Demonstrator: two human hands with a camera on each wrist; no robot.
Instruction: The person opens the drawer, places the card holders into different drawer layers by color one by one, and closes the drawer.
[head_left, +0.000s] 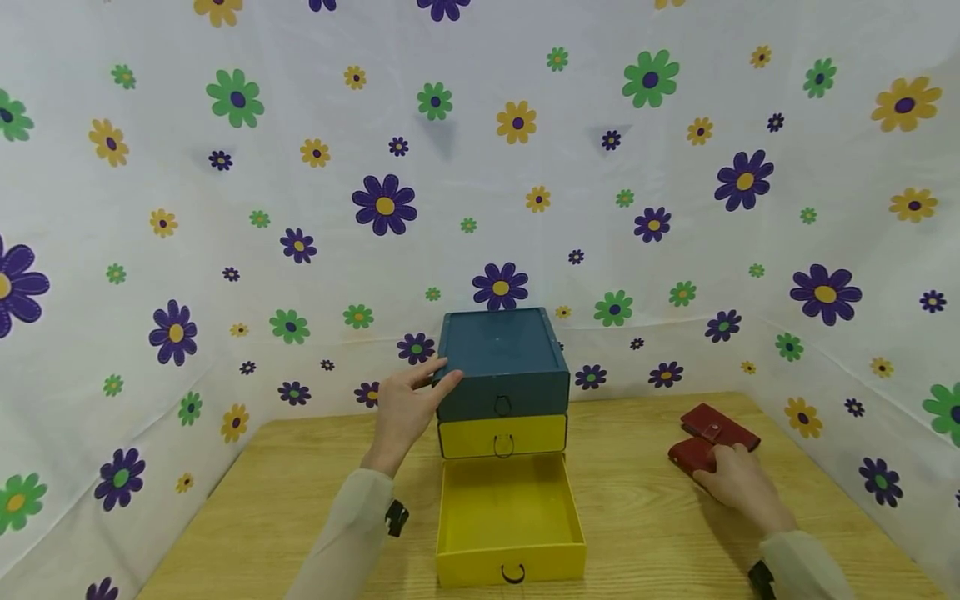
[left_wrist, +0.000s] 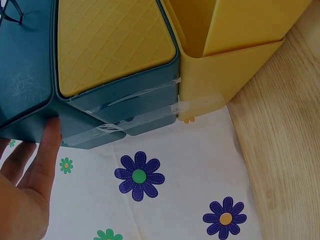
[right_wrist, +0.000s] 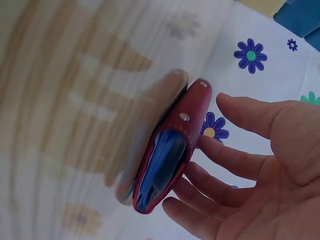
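My left hand (head_left: pixel 405 410) rests against the upper left side of the blue top box of a drawer unit (head_left: pixel 498 342), its fingers fairly straight. In the left wrist view its fingertips touch the blue side wall. On the right of the table, my right hand (head_left: pixel 742 485) is at a red leather pouch (head_left: pixel 690 455). The right wrist view shows this pouch (right_wrist: pixel 197 107) with metal snaps and an open end with something blue inside; the extended fingers are at its side and the thumb stands apart. A red wallet (head_left: pixel 722 427) with a snap strap lies just behind it.
Below the blue box is a shut yellow drawer (head_left: pixel 472 437) with a ring pull. The bottom yellow drawer (head_left: pixel 510 504) is pulled out toward me, with nothing in it. The wooden table (head_left: pixel 292 492) is bounded by a white flowered cloth (head_left: pixel 315 283).
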